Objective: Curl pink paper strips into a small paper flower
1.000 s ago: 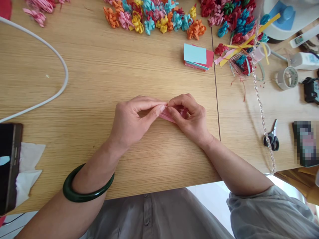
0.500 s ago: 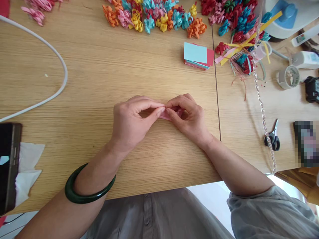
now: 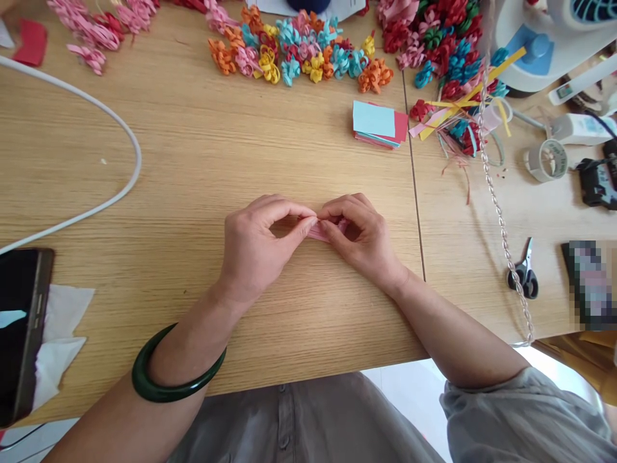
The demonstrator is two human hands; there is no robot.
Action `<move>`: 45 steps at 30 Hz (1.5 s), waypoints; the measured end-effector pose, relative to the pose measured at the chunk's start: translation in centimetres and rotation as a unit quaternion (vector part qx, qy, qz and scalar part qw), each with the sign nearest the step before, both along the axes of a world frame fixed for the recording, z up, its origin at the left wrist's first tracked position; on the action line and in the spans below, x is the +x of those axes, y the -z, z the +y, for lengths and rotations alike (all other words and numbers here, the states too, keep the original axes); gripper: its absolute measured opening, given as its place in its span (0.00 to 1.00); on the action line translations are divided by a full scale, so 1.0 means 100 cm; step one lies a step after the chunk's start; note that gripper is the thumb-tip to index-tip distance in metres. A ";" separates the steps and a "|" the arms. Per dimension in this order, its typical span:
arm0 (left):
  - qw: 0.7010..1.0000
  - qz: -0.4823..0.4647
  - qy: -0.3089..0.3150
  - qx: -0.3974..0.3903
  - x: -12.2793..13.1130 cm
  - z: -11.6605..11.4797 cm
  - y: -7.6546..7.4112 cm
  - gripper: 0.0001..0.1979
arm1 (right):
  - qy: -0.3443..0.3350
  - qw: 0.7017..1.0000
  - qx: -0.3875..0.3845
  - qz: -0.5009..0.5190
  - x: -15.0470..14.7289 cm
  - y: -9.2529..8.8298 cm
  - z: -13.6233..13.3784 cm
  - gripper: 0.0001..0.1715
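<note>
A small piece of pink paper (image 3: 318, 233) sits low over the wooden table, mostly covered by my fingers. My left hand (image 3: 263, 241) pinches its upper edge between thumb and index finger. Close beside it, fingertips nearly touching, my right hand (image 3: 359, 235) pinches the same paper with thumb and forefinger. Part of the pink shows below the fingertips and inside the curl of the right hand. Its exact folds are hidden.
Beyond the hands lies a stack of blue and red paper cards (image 3: 375, 120). Curled paper flowers (image 3: 299, 54) line the back. Scissors (image 3: 525, 273), a tape roll (image 3: 547, 161) and a beaded cord (image 3: 501, 222) are on the right. A white cable (image 3: 132, 151) and phone (image 3: 22, 334) are left.
The camera view has shifted a little, so the table things appear lower and more of the back shows. Both hands keep their pinch on the pink paper, with hardly any movement.
</note>
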State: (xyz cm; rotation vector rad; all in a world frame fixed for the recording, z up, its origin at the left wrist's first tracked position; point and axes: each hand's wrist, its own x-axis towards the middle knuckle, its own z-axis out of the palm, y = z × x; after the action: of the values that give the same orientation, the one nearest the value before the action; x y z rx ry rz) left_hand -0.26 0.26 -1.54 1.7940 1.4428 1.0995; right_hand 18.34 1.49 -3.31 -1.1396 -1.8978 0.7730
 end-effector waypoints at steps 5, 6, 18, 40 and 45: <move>1.000 -0.003 0.000 -0.002 0.000 0.000 0.000 0.07 | 0.005 1.000 -0.005 0.001 0.000 -0.003 -0.001 0.07; 1.000 -0.005 -0.001 0.006 0.000 0.001 0.000 0.07 | 0.007 1.000 -0.006 0.001 0.000 -0.003 -0.001 0.07; 0.993 0.024 -0.027 0.110 0.001 0.004 0.005 0.08 | 0.007 1.000 0.017 0.002 -0.001 -0.001 0.000 0.05; 0.992 0.056 0.003 0.110 -0.001 0.002 0.009 0.06 | 0.014 1.000 0.014 0.001 -0.002 0.000 0.000 0.06; 0.993 0.060 0.008 0.106 0.000 0.002 0.007 0.07 | 0.012 1.000 0.015 -0.004 -0.001 0.000 0.000 0.05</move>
State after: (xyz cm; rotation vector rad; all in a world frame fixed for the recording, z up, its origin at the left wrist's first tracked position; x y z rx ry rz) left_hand -0.27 0.44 -2.29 2.0468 1.4231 1.1912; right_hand 18.25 1.46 -3.35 -1.1480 -1.8927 0.7256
